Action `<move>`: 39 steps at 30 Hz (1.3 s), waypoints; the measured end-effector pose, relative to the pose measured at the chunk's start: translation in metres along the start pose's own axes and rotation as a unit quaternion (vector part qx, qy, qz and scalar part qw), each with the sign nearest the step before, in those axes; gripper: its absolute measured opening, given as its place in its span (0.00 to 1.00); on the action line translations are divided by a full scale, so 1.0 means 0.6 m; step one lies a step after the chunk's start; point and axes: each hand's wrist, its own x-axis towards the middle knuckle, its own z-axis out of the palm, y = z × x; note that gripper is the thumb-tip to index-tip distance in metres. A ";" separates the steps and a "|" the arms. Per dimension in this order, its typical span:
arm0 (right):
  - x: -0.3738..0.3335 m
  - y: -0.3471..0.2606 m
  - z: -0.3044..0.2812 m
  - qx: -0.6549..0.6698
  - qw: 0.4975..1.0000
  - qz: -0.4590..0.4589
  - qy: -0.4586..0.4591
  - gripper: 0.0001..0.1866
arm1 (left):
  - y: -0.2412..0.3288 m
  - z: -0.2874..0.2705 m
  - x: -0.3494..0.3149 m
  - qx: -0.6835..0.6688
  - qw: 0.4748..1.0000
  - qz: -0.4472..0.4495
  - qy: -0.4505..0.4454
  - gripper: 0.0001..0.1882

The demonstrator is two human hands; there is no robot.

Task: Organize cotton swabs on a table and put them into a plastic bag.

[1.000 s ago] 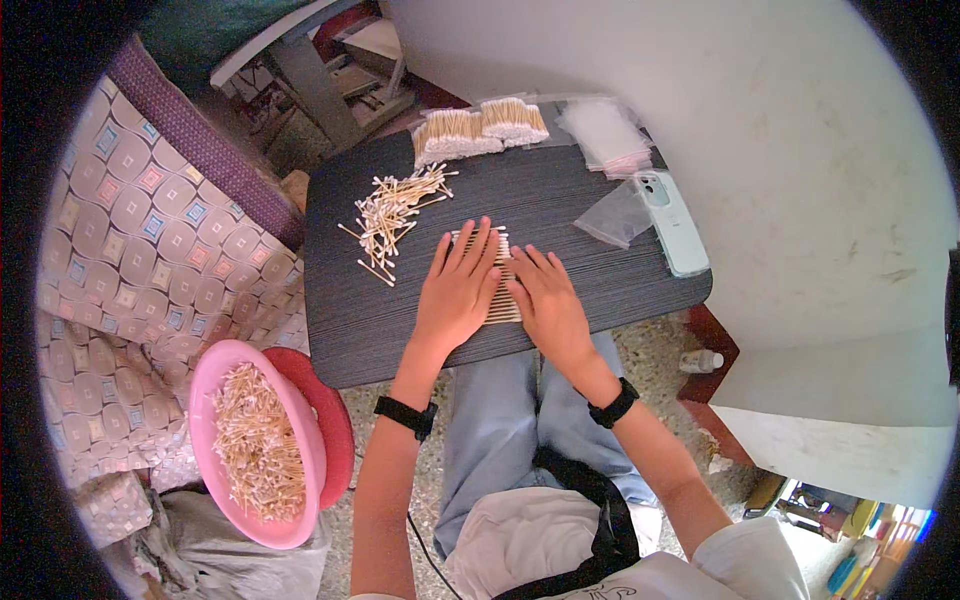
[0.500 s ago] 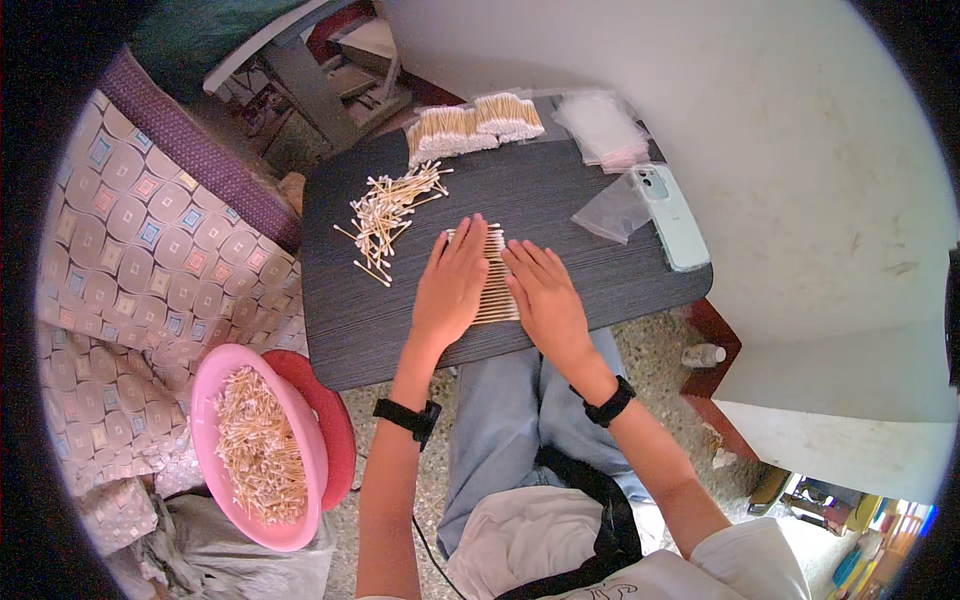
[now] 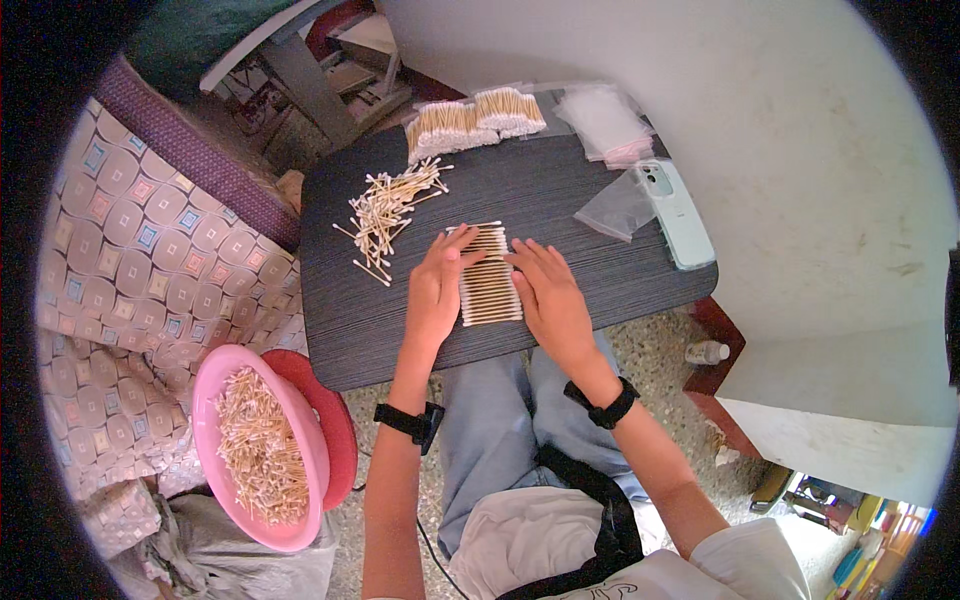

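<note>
A row of cotton swabs [image 3: 491, 292] lies side by side on the dark table, their sticks running left to right. My left hand [image 3: 437, 282] rests along the row's left ends, fingers stretched, some of them reaching over the upper sticks. At the opposite ends my right hand [image 3: 552, 300] lies with its fingers extended, touching or very near the white tips. Neither hand grips anything. To the left of the row is a loose heap of cotton swabs [image 3: 385, 210], lying in all directions.
Bundled cotton swabs [image 3: 465, 125] sit at the table's far edge. Clear plastic bags [image 3: 603, 120], another clear bag [image 3: 615, 207] and a pale phone [image 3: 680, 220] lie on the right, near the wall. A pink basin [image 3: 318, 450] full of swabs stands on a red stool [image 3: 340, 425] at lower left.
My left hand has drawn back left and its fingers have bent over the upper sticks, uncovering more of the row. The right hand has shifted slightly right and down.
</note>
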 end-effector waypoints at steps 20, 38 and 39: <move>0.068 0.017 -0.013 -0.076 0.996 -0.022 -0.046 0.05 | 0.010 0.002 0.002 0.060 0.997 -0.017 -0.040 0.31; 0.084 0.018 -0.010 -0.066 0.996 -0.033 -0.059 0.06 | 0.008 0.002 -0.001 0.075 0.996 -0.005 -0.043 0.30; 0.084 0.023 -0.007 -0.050 0.997 -0.026 -0.054 0.06 | 0.011 0.002 -0.001 0.066 0.997 -0.005 -0.033 0.30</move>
